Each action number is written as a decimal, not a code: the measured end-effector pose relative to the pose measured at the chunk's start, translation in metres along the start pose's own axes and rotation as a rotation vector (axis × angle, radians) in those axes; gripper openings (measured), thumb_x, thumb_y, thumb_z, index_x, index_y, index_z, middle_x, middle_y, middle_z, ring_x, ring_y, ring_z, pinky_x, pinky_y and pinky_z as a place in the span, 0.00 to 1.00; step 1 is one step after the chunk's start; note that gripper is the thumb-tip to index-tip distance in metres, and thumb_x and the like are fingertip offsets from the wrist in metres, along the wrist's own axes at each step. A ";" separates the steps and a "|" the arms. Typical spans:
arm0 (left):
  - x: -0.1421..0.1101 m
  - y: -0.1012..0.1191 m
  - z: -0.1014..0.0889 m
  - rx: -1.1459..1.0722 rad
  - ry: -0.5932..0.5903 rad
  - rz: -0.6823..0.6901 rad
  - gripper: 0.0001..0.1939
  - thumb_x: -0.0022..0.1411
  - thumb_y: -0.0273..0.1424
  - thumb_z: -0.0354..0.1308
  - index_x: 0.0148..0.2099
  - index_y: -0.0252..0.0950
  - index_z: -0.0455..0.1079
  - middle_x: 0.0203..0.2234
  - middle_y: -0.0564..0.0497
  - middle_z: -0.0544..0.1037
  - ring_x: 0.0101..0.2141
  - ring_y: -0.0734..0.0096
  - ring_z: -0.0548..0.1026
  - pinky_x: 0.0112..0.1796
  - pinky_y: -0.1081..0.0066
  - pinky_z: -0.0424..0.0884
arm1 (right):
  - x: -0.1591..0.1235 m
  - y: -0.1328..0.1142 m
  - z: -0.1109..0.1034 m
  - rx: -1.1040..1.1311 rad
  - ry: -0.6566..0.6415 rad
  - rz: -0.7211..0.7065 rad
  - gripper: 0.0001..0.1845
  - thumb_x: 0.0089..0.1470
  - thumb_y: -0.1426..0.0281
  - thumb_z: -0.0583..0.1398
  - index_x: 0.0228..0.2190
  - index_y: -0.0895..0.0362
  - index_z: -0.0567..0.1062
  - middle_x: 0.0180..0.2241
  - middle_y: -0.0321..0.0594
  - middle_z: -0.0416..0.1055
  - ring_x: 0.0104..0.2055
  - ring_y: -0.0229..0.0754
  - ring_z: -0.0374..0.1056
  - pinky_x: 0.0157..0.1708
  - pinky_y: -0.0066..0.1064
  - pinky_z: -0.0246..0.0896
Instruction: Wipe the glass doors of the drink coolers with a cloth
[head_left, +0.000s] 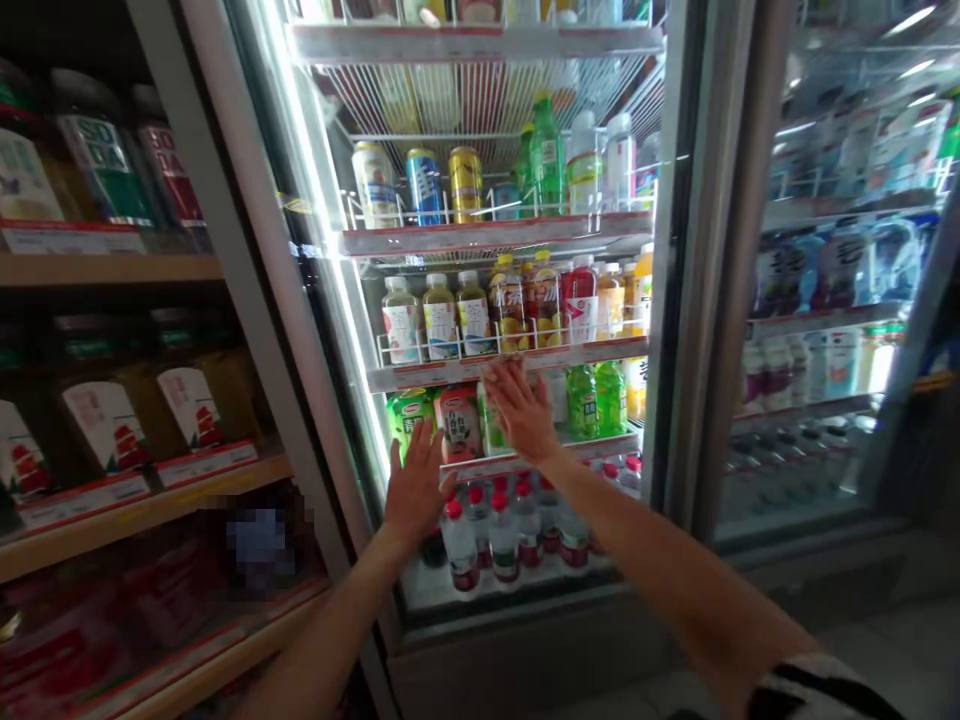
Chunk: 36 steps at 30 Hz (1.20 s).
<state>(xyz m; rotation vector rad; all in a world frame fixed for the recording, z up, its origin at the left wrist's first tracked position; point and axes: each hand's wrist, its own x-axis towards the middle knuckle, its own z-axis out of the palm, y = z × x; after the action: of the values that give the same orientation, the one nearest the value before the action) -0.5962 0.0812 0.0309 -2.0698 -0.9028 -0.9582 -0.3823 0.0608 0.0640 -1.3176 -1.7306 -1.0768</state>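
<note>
My right hand (521,412) reaches into the lit drinks fridge, fingers stretched out, at the price strip (420,375) of the middle shelf. Whether it presses on the strip I cannot tell. It holds nothing that I can see. My left hand (416,488) is raised lower and to the left, fingers spread, with nothing in it. Behind it are a green drink pack (409,412) and a red and black drink pack (459,422). Green bottles (596,400) stand to the right of my right hand, which partly hides the packs behind it.
Tea bottles (472,315) line the shelf above, behind a wire rail. Higher up are cans (425,187) and a green bottle (547,155). Red-capped bottles (502,540) fill the bottom. A wooden shelf (150,500) stands left; another glass-fronted fridge (810,410) is right.
</note>
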 end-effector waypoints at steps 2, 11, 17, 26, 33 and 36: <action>0.007 0.009 0.002 -0.017 0.014 0.004 0.29 0.63 0.38 0.46 0.63 0.30 0.52 0.61 0.38 0.55 0.63 0.57 0.50 0.60 0.52 0.43 | 0.002 0.005 -0.002 -0.021 0.035 0.045 0.29 0.56 0.72 0.51 0.59 0.53 0.57 0.63 0.43 0.49 0.66 0.47 0.41 0.63 0.52 0.25; 0.015 0.033 0.011 -0.057 -0.020 0.041 0.28 0.61 0.36 0.48 0.62 0.31 0.55 0.61 0.39 0.57 0.62 0.58 0.51 0.60 0.52 0.42 | -0.048 0.021 -0.009 0.012 -0.128 -0.094 0.30 0.55 0.73 0.51 0.59 0.51 0.56 0.62 0.40 0.52 0.65 0.45 0.44 0.63 0.51 0.31; 0.033 0.052 0.011 -0.073 -0.020 0.062 0.28 0.63 0.37 0.46 0.62 0.30 0.55 0.61 0.39 0.55 0.62 0.58 0.51 0.61 0.53 0.42 | -0.045 0.032 -0.010 -0.023 -0.023 0.056 0.28 0.56 0.73 0.50 0.58 0.54 0.59 0.62 0.43 0.52 0.65 0.47 0.43 0.63 0.51 0.30; 0.042 0.068 0.022 -0.098 -0.016 0.046 0.28 0.61 0.37 0.48 0.61 0.32 0.57 0.62 0.41 0.54 0.63 0.56 0.46 0.61 0.52 0.42 | -0.033 0.060 -0.017 -0.054 0.035 0.150 0.27 0.56 0.70 0.49 0.58 0.53 0.58 0.63 0.43 0.50 0.66 0.47 0.42 0.63 0.53 0.29; 0.041 0.075 0.025 -0.082 -0.016 0.104 0.28 0.61 0.37 0.49 0.61 0.31 0.57 0.61 0.40 0.55 0.63 0.58 0.50 0.61 0.52 0.39 | -0.107 0.070 -0.016 -0.136 -0.020 0.040 0.24 0.56 0.73 0.49 0.55 0.55 0.63 0.58 0.42 0.60 0.64 0.44 0.46 0.63 0.47 0.29; 0.053 0.087 0.024 -0.085 -0.013 0.141 0.28 0.61 0.38 0.49 0.61 0.31 0.57 0.61 0.40 0.56 0.63 0.58 0.50 0.61 0.52 0.37 | -0.092 0.100 -0.025 -0.166 0.007 0.117 0.24 0.57 0.72 0.49 0.56 0.55 0.63 0.60 0.43 0.56 0.65 0.45 0.45 0.63 0.48 0.30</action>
<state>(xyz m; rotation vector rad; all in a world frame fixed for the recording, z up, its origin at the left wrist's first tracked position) -0.4928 0.0699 0.0379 -2.1812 -0.7233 -0.9232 -0.2626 0.0157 0.0123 -1.4955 -1.5654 -1.1760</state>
